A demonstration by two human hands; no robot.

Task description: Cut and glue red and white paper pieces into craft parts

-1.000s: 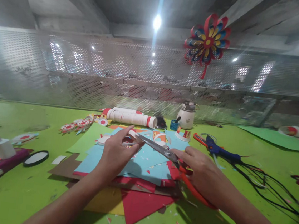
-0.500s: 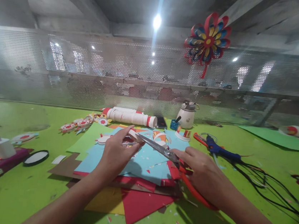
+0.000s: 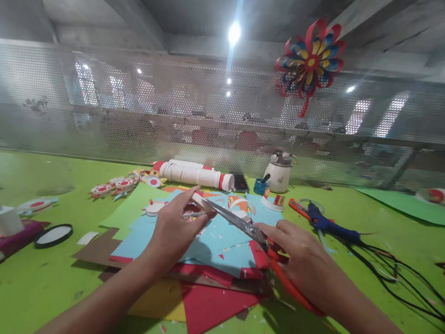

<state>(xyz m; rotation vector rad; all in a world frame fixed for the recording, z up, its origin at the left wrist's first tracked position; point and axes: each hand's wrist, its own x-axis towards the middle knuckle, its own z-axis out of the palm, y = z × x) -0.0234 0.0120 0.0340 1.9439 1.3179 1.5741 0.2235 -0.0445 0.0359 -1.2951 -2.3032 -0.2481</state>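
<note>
My left hand [image 3: 175, 226] pinches a small white paper piece [image 3: 198, 198] between thumb and fingers, above the layered paper sheets. Its full shape is partly hidden by the fingers. My right hand [image 3: 303, 256] is closed round the orange-red handles of a pair of scissors [image 3: 236, 220]. The blades point left, and their tip meets the white piece at my left fingertips. Underneath lie light blue sheets [image 3: 217, 247] scattered with small paper scraps. A white paper disc piece [image 3: 155, 207] rests just left of my left hand.
A blue glue gun [image 3: 332, 225] with black cables lies at right. White paper rolls [image 3: 193, 175], a blue jar [image 3: 260, 186] and a bottle [image 3: 278, 173] stand behind. At left are a purple power strip [image 3: 8, 244] and tape roll [image 3: 54, 236]. A paper flower [image 3: 310, 62] hangs above.
Both hands, the scissors and the white paper piece keep almost the same position. The whole view has shifted very slightly.
</note>
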